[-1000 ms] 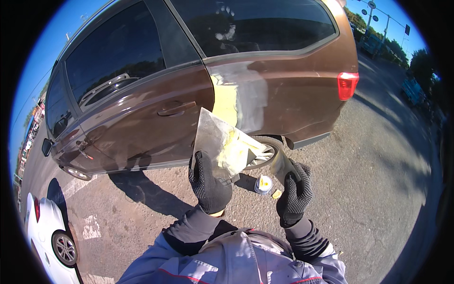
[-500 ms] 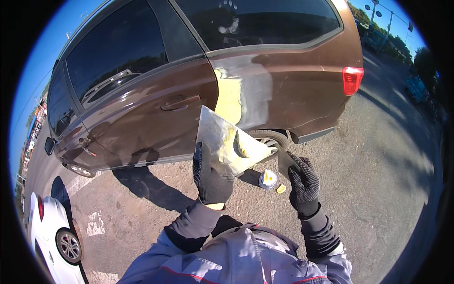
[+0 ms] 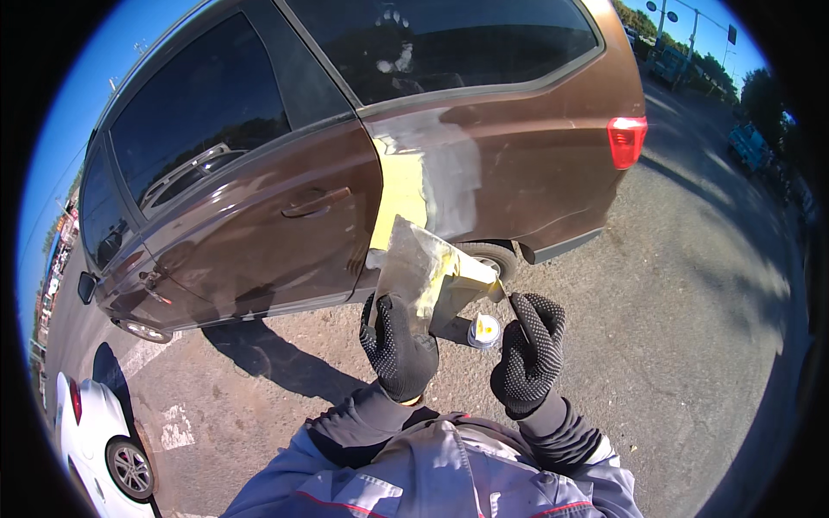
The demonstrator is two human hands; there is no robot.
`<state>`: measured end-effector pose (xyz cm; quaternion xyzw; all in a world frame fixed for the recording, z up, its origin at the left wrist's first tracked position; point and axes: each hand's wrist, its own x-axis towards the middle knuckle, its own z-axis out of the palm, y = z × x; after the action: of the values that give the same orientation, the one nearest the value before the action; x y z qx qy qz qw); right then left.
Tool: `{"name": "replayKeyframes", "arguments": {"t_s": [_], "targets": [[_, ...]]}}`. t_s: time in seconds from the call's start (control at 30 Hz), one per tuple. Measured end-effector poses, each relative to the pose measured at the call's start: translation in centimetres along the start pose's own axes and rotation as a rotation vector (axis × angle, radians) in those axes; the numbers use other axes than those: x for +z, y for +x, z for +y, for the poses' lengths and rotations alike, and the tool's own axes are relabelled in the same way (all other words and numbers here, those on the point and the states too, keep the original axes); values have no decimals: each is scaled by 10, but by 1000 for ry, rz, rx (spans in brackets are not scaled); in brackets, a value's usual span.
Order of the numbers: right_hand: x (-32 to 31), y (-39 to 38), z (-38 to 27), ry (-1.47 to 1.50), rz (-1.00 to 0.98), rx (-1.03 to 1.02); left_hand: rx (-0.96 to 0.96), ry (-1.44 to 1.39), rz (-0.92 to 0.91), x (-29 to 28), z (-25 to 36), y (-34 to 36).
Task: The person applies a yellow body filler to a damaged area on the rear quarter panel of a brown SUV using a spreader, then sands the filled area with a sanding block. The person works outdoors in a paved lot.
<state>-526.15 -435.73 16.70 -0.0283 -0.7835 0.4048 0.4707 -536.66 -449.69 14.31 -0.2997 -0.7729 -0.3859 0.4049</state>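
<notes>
My left hand (image 3: 397, 350), in a dark dotted glove, grips a translucent board (image 3: 404, 263) smeared with pale yellow paste. My gloved right hand (image 3: 528, 354) is closed on a thin spreader (image 3: 503, 295), whose blade is at the board's right corner. Behind them stands a brown car (image 3: 544, 173) with a yellow filler patch (image 3: 399, 186) beside a grey primed area (image 3: 451, 177) on its rear side panel. A small round can (image 3: 484, 330) with yellow on its top stands on the asphalt between my hands.
A white car (image 3: 86, 449) is at the lower left on the asphalt (image 3: 665, 345). A red tail light (image 3: 627, 142) is at the brown car's rear. Blue vehicles (image 3: 744, 147), trees and poles line the far right; distant roadside objects show at far left.
The board has dropped lower and changed its angle. The spreader's blade has come to the board's right corner, and my right hand now hides the small yellow piece on the ground.
</notes>
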Motion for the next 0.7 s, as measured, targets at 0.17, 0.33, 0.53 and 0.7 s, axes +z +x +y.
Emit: {"name": "replayKeyframes", "arguments": {"t_s": [0.17, 0.33, 0.53, 0.7], "targets": [[15, -7, 0, -50, -247, -98, 135, 155, 66, 1, 0, 1], [5, 0, 5, 210, 165, 85, -20, 65, 15, -3, -1, -2], [18, -7, -1, 97, -78, 22, -5, -167, 34, 4, 4, -8], [1, -10, 9, 155, -140, 62, 55, 38, 62, -6, -14, 11]]}}
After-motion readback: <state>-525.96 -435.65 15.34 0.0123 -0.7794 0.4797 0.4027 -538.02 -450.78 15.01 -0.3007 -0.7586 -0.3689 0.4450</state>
